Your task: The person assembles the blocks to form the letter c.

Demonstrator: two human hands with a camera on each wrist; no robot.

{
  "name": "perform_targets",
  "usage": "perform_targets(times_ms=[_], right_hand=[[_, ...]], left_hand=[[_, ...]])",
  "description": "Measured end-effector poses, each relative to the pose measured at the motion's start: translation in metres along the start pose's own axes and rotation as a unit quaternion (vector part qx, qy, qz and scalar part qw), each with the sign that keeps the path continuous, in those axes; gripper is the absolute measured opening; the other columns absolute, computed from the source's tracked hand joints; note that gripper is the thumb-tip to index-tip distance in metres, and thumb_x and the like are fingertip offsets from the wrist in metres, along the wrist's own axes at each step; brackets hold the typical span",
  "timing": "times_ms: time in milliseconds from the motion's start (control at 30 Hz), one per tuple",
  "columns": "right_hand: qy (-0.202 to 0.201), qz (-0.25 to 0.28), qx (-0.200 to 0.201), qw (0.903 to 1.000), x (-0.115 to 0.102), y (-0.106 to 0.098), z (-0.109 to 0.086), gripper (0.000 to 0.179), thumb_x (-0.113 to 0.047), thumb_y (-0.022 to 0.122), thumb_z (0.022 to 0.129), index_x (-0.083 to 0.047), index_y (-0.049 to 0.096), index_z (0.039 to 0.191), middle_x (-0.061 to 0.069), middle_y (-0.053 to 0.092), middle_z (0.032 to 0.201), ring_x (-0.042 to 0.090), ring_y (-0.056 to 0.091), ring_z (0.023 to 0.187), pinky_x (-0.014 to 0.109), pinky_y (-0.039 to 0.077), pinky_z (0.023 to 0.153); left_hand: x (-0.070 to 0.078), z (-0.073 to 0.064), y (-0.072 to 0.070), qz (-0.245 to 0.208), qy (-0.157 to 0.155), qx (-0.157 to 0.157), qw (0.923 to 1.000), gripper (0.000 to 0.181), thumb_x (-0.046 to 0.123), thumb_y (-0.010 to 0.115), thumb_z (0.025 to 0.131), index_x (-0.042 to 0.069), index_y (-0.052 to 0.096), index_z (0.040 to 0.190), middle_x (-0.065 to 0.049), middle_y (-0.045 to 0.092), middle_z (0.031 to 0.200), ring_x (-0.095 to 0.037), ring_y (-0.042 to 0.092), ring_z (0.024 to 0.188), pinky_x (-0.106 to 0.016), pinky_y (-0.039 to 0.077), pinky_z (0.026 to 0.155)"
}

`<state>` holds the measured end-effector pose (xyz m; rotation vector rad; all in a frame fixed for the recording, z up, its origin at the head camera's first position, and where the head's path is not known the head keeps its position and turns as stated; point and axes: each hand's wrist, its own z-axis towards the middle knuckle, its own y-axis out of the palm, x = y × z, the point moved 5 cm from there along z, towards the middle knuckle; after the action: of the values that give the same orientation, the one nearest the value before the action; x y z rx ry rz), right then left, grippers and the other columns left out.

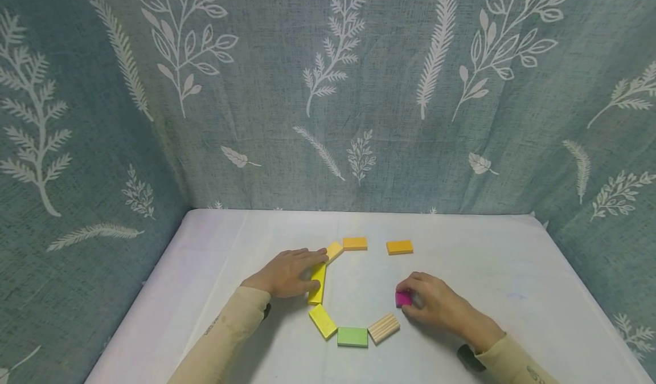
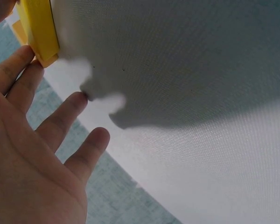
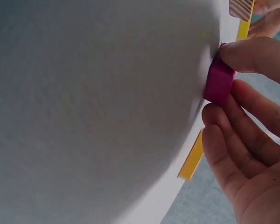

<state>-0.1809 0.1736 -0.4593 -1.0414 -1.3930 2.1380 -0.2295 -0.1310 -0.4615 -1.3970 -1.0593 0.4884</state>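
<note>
My right hand pinches a magenta block between thumb and fingertips, on the right of a curve of blocks. At the curve's left side my left hand reaches over a yellow block, its thumb and fingertips against it and its other fingers spread straight in the left wrist view. A light orange block meets the far end of that yellow block, partly under the fingertips. Nearer the front lies another yellow block, followed by a green block and a striped wooden block.
Two orange blocks lie toward the back, one orange block beside the light orange one and a separate orange block to its right, with a gap between. White cloth covers the table. Leaf-patterned curtains stand behind and at both sides.
</note>
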Motion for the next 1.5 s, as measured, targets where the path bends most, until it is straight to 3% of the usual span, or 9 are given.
perform_targets(times_ms=[533,867,1500], right_hand=[[0.053,0.001,-0.065,0.9964,-0.008,0.007,0.001,0.029,-0.018,0.085,0.080,-0.017,0.073,0.107,-0.010,0.064,0.102,0.008,0.062,0.097,0.036,0.059,0.089],[0.019,0.009,-0.044,0.9988,-0.011,0.008,-0.002,0.029,-0.018,0.084,0.081,-0.016,0.073,0.107,-0.011,0.064,0.101,0.005,0.061,0.095,0.033,0.059,0.088],[0.012,0.007,-0.042,0.9990,-0.012,0.008,-0.004,0.030,-0.018,0.084,0.081,-0.015,0.073,0.108,-0.010,0.065,0.103,0.006,0.062,0.097,0.033,0.059,0.088]], left_hand=[[-0.001,-0.001,0.000,0.002,-0.010,-0.001,0.9999,0.058,0.042,0.062,0.096,0.027,0.050,0.150,0.010,0.038,0.160,-0.028,0.038,0.145,-0.051,0.031,0.118],[-0.002,-0.001,0.001,0.003,-0.014,0.002,0.9999,0.058,0.042,0.062,0.095,0.029,0.050,0.151,0.012,0.038,0.160,-0.027,0.038,0.146,-0.050,0.030,0.118],[-0.003,0.000,0.003,0.002,-0.014,0.002,0.9999,0.059,0.042,0.062,0.095,0.028,0.050,0.151,0.010,0.039,0.160,-0.028,0.038,0.145,-0.051,0.030,0.118]])
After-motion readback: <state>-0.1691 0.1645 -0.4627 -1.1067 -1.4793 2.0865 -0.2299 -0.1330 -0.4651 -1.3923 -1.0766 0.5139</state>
